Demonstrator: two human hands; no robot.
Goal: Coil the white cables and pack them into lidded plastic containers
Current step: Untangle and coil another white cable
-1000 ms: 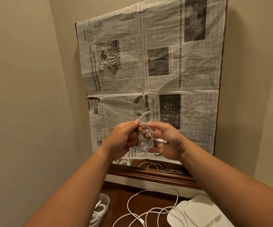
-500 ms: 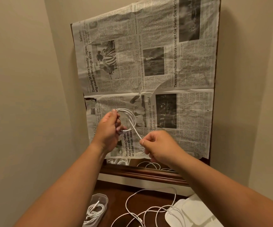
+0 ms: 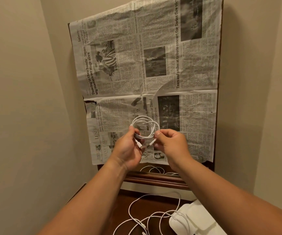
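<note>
a coiled white cable (image 3: 143,127) is held up in the air in front of a crumpled sheet of black-and-white newspaper (image 3: 153,73) that covers a dark-framed upright panel against the beige wall. the left hand (image 3: 128,150) is closed around the left side of the coil, with the fingers (image 3: 133,133) curled over the bundled loops. the right hand (image 3: 170,145) is pinched shut on the right side of the coil, thumb and forefinger meeting on the cable near its lower edge. two cable ends with small connectors (image 3: 142,146) are seen hanging between the two hands, just below the loops. below, on the dark brown wooden counter (image 3: 103,209), a loose white cable (image 3: 142,217) is spread in wide, uncoiled curves. at the lower right, a white plastic container lid (image 3: 197,221) is laid on the counter, and part of the loose cable is draped over its left edge. more white loops (image 3: 153,169) are visible in the strip beneath the newspaper's lower edge.
</note>
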